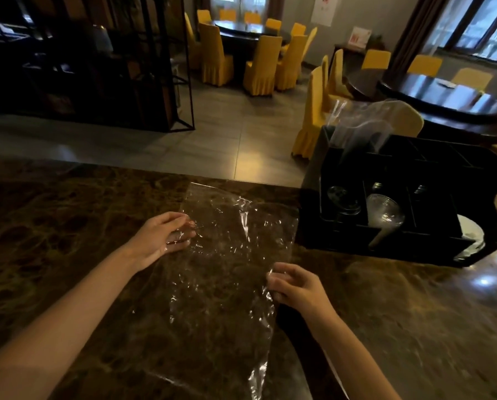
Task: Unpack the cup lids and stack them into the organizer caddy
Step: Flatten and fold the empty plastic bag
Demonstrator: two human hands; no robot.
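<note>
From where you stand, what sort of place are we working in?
Most likely a restaurant or banquet hall. Round dining tables ringed by yellow-covered chairs fill the room, and a black organizer caddy holding clear cup lids sits on the marble counter.

Arms: two forearms enter from the bottom edge, both bare up to the frame edge; no sleeve or cuff shows.
Left hand: bare, no glove, no ring or watch to be seen.
Right hand: bare, no glove; wrist without band or bracelet.
Nails: short, unpainted as far as the dim light shows.
</note>
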